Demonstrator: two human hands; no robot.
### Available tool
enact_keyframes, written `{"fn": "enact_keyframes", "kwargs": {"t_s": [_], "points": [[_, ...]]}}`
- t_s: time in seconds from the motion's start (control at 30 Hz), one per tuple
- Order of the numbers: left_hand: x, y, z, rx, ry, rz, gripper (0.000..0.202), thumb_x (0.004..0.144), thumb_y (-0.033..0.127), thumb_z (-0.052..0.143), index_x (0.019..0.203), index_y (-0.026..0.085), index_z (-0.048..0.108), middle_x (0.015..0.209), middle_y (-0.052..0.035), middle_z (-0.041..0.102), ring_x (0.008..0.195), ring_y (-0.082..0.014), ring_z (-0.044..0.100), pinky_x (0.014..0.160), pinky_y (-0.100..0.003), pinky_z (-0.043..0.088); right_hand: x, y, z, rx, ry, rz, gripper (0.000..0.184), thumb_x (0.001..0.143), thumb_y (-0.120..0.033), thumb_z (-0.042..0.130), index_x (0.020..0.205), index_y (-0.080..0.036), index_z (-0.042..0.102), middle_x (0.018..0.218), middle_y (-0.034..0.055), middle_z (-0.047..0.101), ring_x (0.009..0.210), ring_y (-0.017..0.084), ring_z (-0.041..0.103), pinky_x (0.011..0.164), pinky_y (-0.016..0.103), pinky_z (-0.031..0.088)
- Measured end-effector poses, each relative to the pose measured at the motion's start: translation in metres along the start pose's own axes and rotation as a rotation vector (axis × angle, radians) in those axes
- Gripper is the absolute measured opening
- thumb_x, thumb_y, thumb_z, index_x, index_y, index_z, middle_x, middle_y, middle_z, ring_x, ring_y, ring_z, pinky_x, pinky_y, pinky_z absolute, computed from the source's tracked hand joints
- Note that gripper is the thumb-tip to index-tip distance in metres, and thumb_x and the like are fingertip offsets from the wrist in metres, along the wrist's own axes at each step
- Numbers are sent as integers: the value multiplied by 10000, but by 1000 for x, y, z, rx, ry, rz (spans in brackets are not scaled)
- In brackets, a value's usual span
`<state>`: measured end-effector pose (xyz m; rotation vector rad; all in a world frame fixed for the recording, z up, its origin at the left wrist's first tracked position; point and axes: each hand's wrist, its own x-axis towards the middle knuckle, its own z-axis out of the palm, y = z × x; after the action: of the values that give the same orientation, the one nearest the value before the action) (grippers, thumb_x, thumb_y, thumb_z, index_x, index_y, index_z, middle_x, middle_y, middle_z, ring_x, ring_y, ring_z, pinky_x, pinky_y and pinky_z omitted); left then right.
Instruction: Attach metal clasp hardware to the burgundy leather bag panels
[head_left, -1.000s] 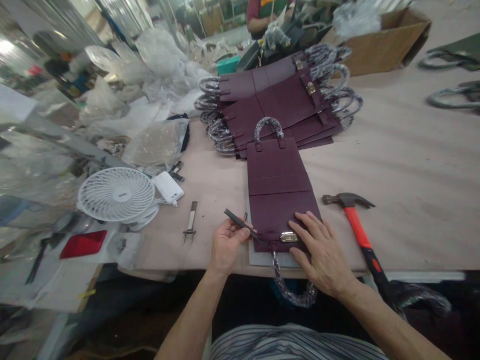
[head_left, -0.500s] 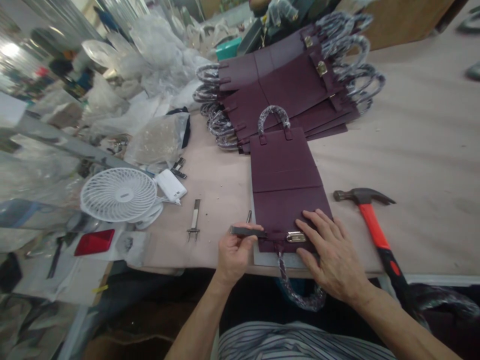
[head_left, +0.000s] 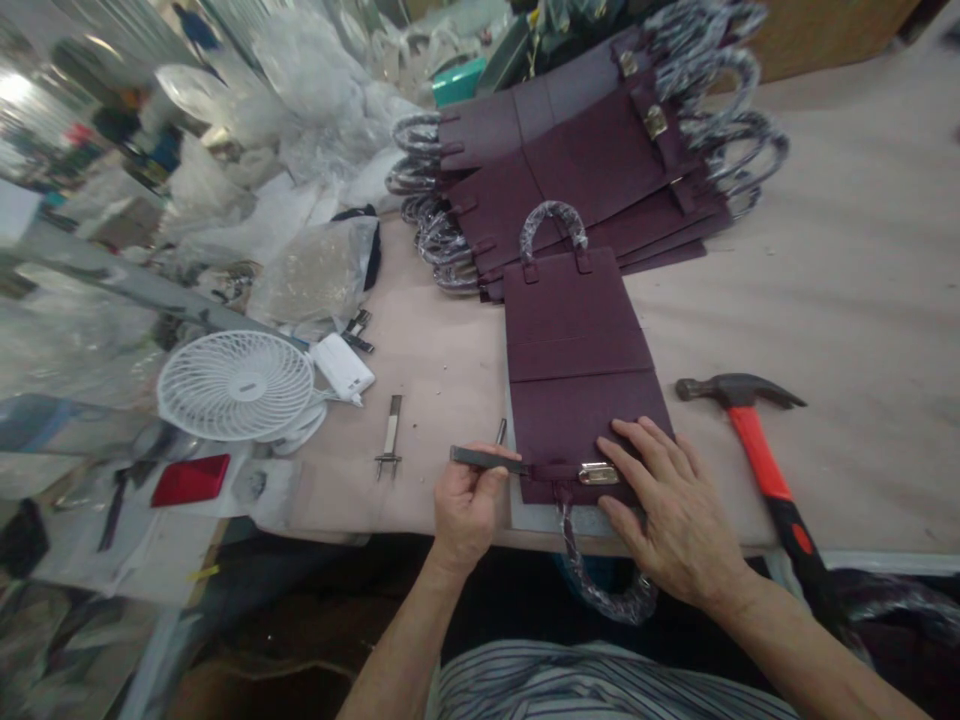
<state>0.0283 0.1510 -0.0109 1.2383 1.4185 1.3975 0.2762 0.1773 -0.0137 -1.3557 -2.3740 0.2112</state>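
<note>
A flat burgundy bag panel [head_left: 585, 415] lies in front of me, creased across its middle. My left hand [head_left: 466, 508] pinches a dark, flat metal bar tool [head_left: 480, 459], whose thin right end meets the strap near the panel's left edge. Fingers spread, my right hand [head_left: 675, 505] rests flat on the lower right of the panel, beside a shiny metal clasp [head_left: 598, 474]. One plastic-wrapped handle [head_left: 553, 215] stands at the panel's far end; another wrapped handle [head_left: 622, 605] hangs over the table's front edge. A thin metal rod [head_left: 501, 431] shows just behind my left hand.
A claw hammer [head_left: 757, 440] with an orange and black grip lies on the right. Behind the panel are several stacked burgundy bag panels [head_left: 577, 160]. To the left are a pronged metal tool [head_left: 389, 437], a white fan [head_left: 238, 388] and a red case [head_left: 190, 480].
My left hand has drawn the bar tool slightly left along the strap. My right hand keeps its place on the panel, while the whole view has shifted a little.
</note>
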Motion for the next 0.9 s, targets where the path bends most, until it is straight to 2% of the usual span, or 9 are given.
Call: {"fn": "enact_keyframes", "kwargs": {"t_s": [0.13,0.23,0.37,0.5,0.6,0.7,0.8,0.9], "points": [[16,-3,-25,170,132,-119,208,888,313,643,1037,168,628,870,-49,734,784,-181,723,760,-296,593,0,1,0,-11,6,-8,494,959,-396,477,1397,-172,520,1523,132,437,1450,356,322,1165,598,278],[32,-3,-48,472,159,-206,251,870,303,615,1078,168,653,828,-47,720,738,-196,704,701,-304,577,1,1,1,-24,16,-15,488,964,-401,466,1391,-172,522,1516,134,445,1445,359,331,1156,599,290],[46,5,-68,1025,137,-192,238,895,250,555,1071,173,694,983,-111,743,941,-271,703,851,-383,543,3,0,1,-38,36,-23,478,968,-407,447,1373,-165,531,1490,142,469,1423,369,359,1130,603,321],[58,15,-83,1321,132,-218,266,940,289,506,1111,174,675,1166,-160,695,1074,-312,669,899,-413,517,4,-1,0,-36,41,-22,476,962,-405,452,1363,-164,538,1480,143,477,1418,367,367,1130,600,325],[72,17,-99,1387,52,-345,334,901,380,580,1144,157,637,1165,-196,683,1097,-354,659,882,-436,512,4,-1,0,-33,38,-18,469,961,-399,455,1360,-167,541,1475,143,483,1410,368,379,1120,604,338],[89,15,-115,1370,-44,-471,387,840,420,645,1121,156,616,1104,-203,710,1059,-362,679,844,-414,510,4,-1,0,-34,33,-11,470,959,-387,459,1369,-172,535,1480,143,481,1414,368,376,1117,607,344],[104,11,-129,1375,-91,-520,331,776,371,692,1026,165,622,1039,-190,733,1005,-338,699,780,-359,504,3,-1,0,-35,31,-19,475,953,-385,474,1376,-177,529,1494,141,465,1425,359,362,1136,601,324],[110,8,-139,1329,-135,-513,156,700,247,708,812,180,623,867,-126,733,877,-301,706,705,-324,492,2,-2,0,-41,40,-24,475,954,-386,474,1379,-178,520,1496,136,461,1427,355,356,1145,597,308]]}}
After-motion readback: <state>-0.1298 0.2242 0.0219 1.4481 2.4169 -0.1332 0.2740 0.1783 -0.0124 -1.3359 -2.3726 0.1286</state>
